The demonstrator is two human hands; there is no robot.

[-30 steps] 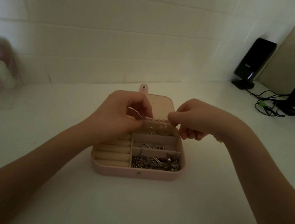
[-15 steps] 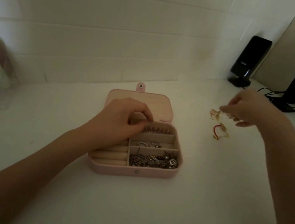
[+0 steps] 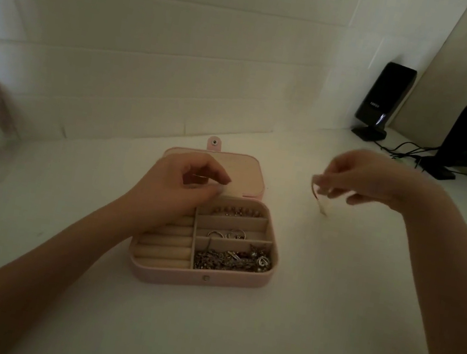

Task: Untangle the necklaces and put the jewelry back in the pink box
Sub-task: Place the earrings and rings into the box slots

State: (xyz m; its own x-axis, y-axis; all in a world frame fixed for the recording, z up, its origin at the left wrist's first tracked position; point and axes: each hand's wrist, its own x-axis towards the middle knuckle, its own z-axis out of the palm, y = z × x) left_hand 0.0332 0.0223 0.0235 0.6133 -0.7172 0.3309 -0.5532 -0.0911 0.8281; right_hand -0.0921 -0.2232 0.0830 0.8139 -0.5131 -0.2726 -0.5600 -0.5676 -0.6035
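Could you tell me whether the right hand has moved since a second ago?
Yes. The right hand has moved rightward, off the pink box.

Matt pink leatherette box [image 3: 208,282], soft beige velvety lining, shiny silver-metal jewelry [image 3: 230,259], glossy black plastic speakers [image 3: 383,99]

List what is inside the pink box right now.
The pink box holds a tangled pile of chains in the front compartment, rings behind it, a row of earrings at the back and bare ring rolls on the left. The left hand covers the back-left corner.
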